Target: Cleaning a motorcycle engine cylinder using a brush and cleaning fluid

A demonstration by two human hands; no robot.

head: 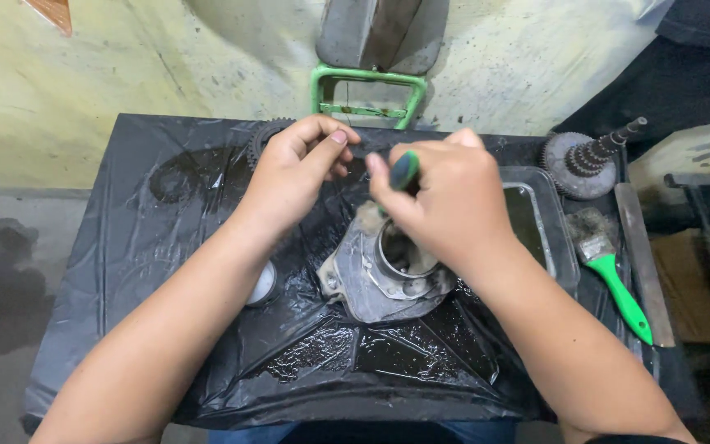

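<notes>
Part in hand: grey cast-metal housing with a round open bore [375, 279], lying flat at the middle of the bench [125, 271], which is draped in wet black plastic sheet.
Right hand [445, 205]: fist closed round a small tool with a green-and-dark handle [404, 170]; the handle tip shows above the thumb, the working end is hidden by the fingers.
Left hand [297, 168]: fingers curled, thumb out, held far-left of the housing; whether it pinches anything I cannot tell.
Key relation: housing sits directly under the right hand, bore opening upward; tool axis runs roughly upright, from the handle down toward the bore. Right hand is the nearer; left hand stands apart, up and to the left.
Hands to each other: close, nearly touching at the fingertips, far side of the housing.
Surroundings: dark toothed gear [265, 136] partly behind the left hand; grey gear shaft with stepped splines [589, 160] far right; green-handled paintbrush [610, 271] at right beside a shallow metal tray [564, 247]; green metal frame [367, 90] beyond the bench.
</notes>
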